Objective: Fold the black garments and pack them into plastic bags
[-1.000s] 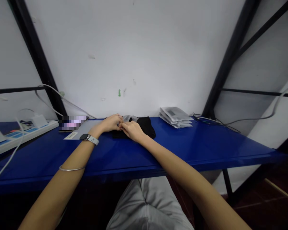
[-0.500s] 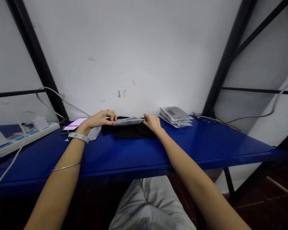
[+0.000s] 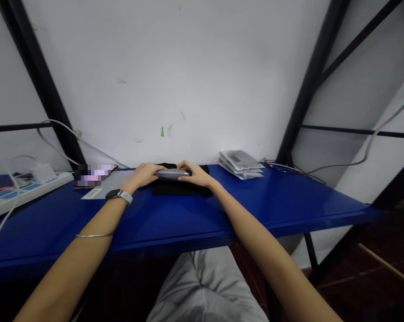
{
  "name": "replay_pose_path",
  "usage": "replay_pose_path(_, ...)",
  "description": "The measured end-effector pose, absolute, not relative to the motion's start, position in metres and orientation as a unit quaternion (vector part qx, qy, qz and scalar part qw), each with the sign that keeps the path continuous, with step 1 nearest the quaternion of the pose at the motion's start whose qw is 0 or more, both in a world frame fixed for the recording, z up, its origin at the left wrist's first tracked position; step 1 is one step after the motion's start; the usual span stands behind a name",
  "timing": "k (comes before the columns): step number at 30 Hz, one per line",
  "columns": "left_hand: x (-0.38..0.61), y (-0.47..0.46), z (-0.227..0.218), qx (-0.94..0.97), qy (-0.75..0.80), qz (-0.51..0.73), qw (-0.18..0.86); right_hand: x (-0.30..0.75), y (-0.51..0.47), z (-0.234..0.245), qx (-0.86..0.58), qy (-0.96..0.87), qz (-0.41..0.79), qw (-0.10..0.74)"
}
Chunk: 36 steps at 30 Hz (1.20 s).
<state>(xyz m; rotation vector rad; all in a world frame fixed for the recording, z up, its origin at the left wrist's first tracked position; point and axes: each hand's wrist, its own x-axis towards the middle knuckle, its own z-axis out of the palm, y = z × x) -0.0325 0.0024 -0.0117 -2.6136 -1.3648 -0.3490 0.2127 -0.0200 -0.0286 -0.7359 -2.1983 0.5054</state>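
A frosted plastic bag, dark grey in the middle, is held low over the table between my two hands. My left hand has its fingers closed on the bag's left end; the fingertips are partly hidden. At the other end, my right hand grips the bag between thumb and fingers. Beneath and behind it lies a folded black cloth, partly covered by the bag and hands. A flat frosted bag with a pale label lies beside my left wrist.
Several frosted bags are stacked right of the cloth on the blue table. A phone lies on the left, near a white power strip with cables. Thin dark cables lie at the back right, by a black frame post.
My hands have come closer together, and the bag between them looks shorter and darker. My right hand has moved left, uncovering more black cloth. The view has shifted slightly.
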Motion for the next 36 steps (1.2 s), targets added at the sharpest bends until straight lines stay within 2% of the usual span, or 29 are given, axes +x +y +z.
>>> replay_pose_path(3, -0.028, 0.000, -0.011, -0.867, -0.467, -0.133, 0.110, 0.210, -0.019, -0.035, -0.304, -0.858, 0.170, 0.377)
replay_pose_path(6, -0.024, -0.005, -0.009, -0.863, -0.450, -0.185, 0.138, 0.211, -0.012, -0.035, -0.354, -0.827, 0.130, 0.417)
replay_pose_path(10, -0.021, -0.012, -0.005, -0.799, -0.451, -0.345, 0.198, 0.228, -0.008, -0.018, -0.473, -0.723, 0.033, 0.502)
replay_pose_path(12, -0.022, -0.012, -0.005, -0.775, -0.462, -0.379, 0.206, 0.249, -0.011, -0.005, -0.503, -0.652, -0.030, 0.567)
replay_pose_path(15, -0.024, -0.007, -0.010, -0.781, -0.480, -0.353, 0.187, 0.296, -0.018, 0.011, -0.517, -0.542, -0.135, 0.648)
replay_pose_path(18, -0.024, 0.002, -0.020, -0.811, -0.490, -0.281, 0.153, 0.347, -0.021, 0.011, -0.524, -0.454, -0.233, 0.682)
replay_pose_path(20, -0.023, 0.007, -0.027, -0.831, -0.489, -0.231, 0.128, 0.372, -0.020, 0.001, -0.547, -0.469, -0.266, 0.641)
replay_pose_path(24, -0.024, 0.014, -0.037, -0.860, -0.480, -0.152, 0.078, 0.388, -0.017, -0.025, -0.661, -0.557, -0.206, 0.458)
replay_pose_path(26, -0.026, 0.017, -0.040, -0.867, -0.482, -0.117, 0.049, 0.385, -0.019, -0.029, -0.697, -0.568, -0.188, 0.395)
replay_pose_path(29, -0.027, 0.018, -0.044, -0.872, -0.486, -0.062, -0.004, 0.375, -0.025, -0.024, -0.716, -0.558, -0.208, 0.364)
replay_pose_path(33, -0.028, 0.017, -0.042, -0.889, -0.455, -0.034, -0.037, 0.345, -0.030, -0.019, -0.656, -0.597, -0.243, 0.392)
replay_pose_path(36, -0.027, 0.013, -0.033, -0.901, -0.431, -0.012, -0.052, 0.306, -0.025, -0.029, -0.545, -0.736, -0.152, 0.372)
